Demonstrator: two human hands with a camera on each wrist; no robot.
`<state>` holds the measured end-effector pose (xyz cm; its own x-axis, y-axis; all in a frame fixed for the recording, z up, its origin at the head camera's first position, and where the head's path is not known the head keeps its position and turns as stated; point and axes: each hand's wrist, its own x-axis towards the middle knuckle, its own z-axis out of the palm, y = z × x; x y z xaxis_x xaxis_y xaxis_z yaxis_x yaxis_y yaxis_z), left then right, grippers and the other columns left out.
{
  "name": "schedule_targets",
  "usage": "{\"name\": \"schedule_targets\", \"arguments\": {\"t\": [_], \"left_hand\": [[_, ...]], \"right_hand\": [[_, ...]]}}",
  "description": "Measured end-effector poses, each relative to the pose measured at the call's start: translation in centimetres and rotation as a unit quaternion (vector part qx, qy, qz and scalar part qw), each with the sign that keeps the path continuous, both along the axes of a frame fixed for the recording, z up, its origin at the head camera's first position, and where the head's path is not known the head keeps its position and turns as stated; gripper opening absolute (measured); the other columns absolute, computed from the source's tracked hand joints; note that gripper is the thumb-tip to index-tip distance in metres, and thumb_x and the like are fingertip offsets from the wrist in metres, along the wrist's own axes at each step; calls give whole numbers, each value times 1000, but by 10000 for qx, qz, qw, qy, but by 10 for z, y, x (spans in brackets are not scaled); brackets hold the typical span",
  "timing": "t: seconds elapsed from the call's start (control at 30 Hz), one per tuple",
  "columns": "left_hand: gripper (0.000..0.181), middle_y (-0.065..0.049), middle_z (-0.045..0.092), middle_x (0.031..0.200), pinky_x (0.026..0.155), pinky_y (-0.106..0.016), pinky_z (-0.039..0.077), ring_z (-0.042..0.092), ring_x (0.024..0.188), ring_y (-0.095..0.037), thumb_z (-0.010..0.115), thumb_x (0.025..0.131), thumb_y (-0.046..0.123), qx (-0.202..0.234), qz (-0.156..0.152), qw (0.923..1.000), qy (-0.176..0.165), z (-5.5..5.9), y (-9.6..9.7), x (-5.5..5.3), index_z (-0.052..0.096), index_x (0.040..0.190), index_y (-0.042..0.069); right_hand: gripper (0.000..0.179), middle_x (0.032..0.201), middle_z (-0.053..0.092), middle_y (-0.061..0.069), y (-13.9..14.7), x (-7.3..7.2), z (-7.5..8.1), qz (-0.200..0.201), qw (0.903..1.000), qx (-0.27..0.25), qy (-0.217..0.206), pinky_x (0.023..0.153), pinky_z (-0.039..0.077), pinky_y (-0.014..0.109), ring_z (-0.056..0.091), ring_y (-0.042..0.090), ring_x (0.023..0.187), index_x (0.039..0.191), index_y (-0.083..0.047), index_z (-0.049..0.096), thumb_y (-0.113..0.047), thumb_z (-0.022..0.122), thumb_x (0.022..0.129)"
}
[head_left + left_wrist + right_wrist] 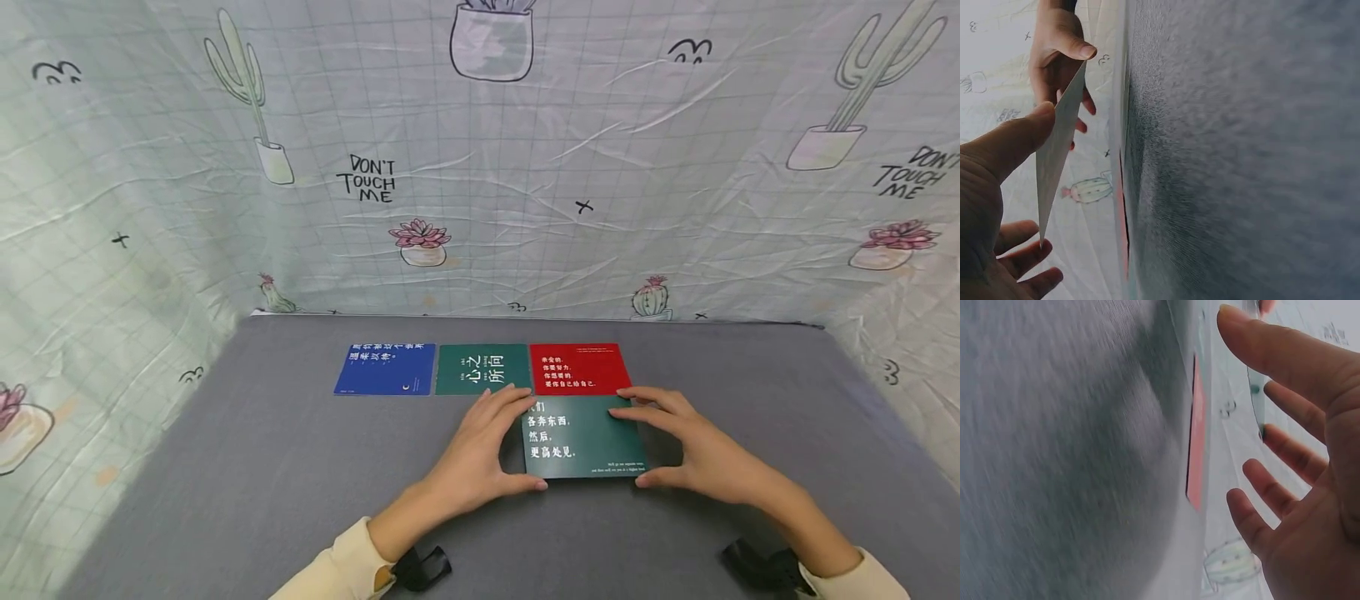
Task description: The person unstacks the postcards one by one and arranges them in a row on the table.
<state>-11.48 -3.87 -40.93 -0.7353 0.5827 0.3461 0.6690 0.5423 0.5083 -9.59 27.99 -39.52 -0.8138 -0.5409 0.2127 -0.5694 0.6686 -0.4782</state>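
A green card with white lettering (600, 437) is held a little above the table, below the red card (606, 360) in the head view. My left hand (476, 454) grips its left side, thumb at the near edge and fingers at the far edge. On the right side, my right hand (701, 450) holds it by the near corner and far edge. The left wrist view shows the raised card (1060, 147) edge-on, apart from the tabletop. Beyond the hands, a blue card (384, 371) and another green card (452, 362) lie in a row with the red one.
The grey tabletop (285, 467) spreads around the cards. Behind it and at both sides hangs a pale cloth (510, 142) printed with cacti and lettering. Black straps (423, 569) circle the wrists.
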Motion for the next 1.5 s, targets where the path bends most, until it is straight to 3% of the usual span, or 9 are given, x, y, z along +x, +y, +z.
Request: {"name": "schedule_targets", "arguments": {"t": [0.33,0.67,1.1,1.5], "left_hand": [[91,-3,39,145,115,-42,13,29,136,-16,83,68,46,-447,126,9987,214,8,35,-19,44,141,10],[89,-2,41,143,116,-37,13,32,134,-14,81,68,50,-700,290,9970,159,10,66,-34,45,140,12],[90,2,42,144,116,-34,11,29,137,-15,79,69,54,-1262,376,9910,253,16,104,-52,43,142,14],[88,4,43,143,115,-33,12,28,138,-13,76,71,55,-1463,233,9890,41,13,131,-72,43,142,15]], "right_hand": [[77,147,36,-1,31,-13,6,-124,9999,6,11,90,36,29,28,18,128,137,-25,52,-31,86,69],[77,149,34,3,62,-27,6,-101,9991,-164,-365,88,31,53,21,9,130,138,-22,51,-26,86,69],[78,149,31,7,93,-38,13,-277,9972,-199,-668,88,25,63,14,-5,129,140,-20,49,-22,85,71],[74,149,31,2,121,-48,16,-356,9943,-189,-983,88,23,67,13,-9,131,139,-18,50,-19,83,73]]}}
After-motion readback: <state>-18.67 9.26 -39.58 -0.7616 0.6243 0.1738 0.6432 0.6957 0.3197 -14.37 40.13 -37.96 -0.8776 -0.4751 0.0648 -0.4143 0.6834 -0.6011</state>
